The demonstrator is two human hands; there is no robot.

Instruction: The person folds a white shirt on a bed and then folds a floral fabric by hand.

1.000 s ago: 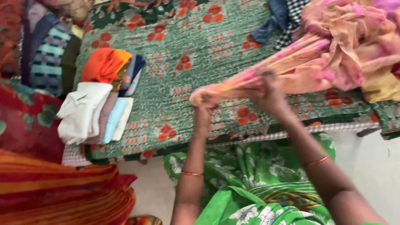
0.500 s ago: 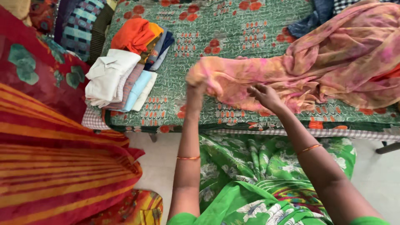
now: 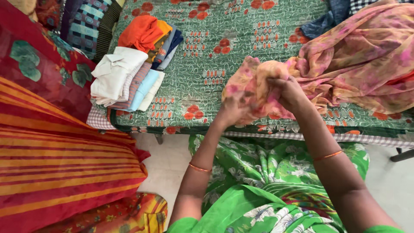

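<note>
A long pink and yellow sheer cloth point(image 3: 353, 64) lies bunched across the right side of a bed with a green and red floral cover point(image 3: 215, 47). Both my hands grip its near end close together, just over the bed's front edge. My left hand point(image 3: 232, 110) clutches the cloth from below. My right hand point(image 3: 290, 92) pinches a gathered fold a little higher and to the right. The rest of the cloth trails off toward the upper right.
A stack of folded clothes point(image 3: 129, 73), white, orange, pink and pale blue, sits on the bed's left part. Dark blue and checked garments point(image 3: 332, 15) lie at the far right. Red striped fabric point(image 3: 56, 172) fills the left foreground. Pale floor point(image 3: 166, 159) shows below the bed.
My hands have come together: the left moved right and down, the right closed on the cloth. The cloth's near end went from spread out to bunched between both hands.
</note>
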